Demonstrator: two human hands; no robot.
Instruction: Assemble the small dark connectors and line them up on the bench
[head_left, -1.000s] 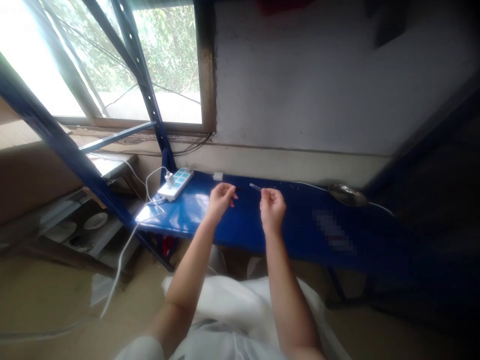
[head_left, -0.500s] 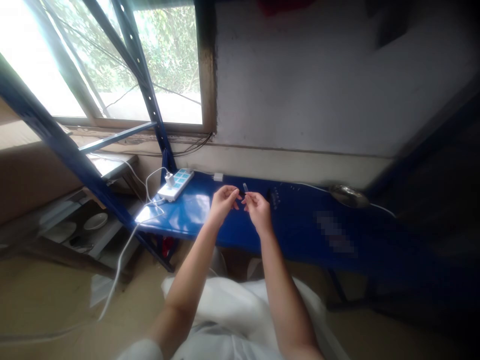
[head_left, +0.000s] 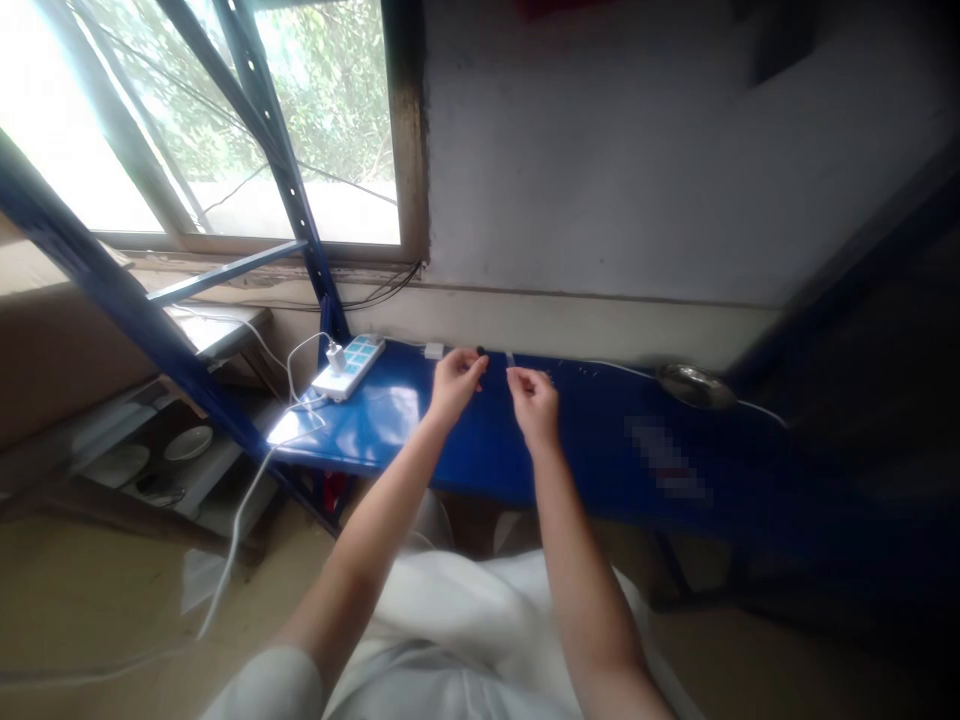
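In the head view, fine handwork is judged to be in progress above a blue steel shelf [head_left: 600, 450]. The left hand [head_left: 457, 385] is raised, with its fingers pressed together in a pinch on a small dark piece [head_left: 480, 352], although the grip is partly hidden. The right hand [head_left: 534, 400] is also closed in a fine pinch, on a small clear piece [head_left: 510, 358], which is held near the back edge of the shelf, just apart from the dark piece. Some tiny dark bits [head_left: 581, 371] are lying further right. A white power strip [head_left: 349, 365] and a metal spoon [head_left: 694, 387] are placed well apart on either side. A steady, exact pinch is judged to be called for by such small pieces
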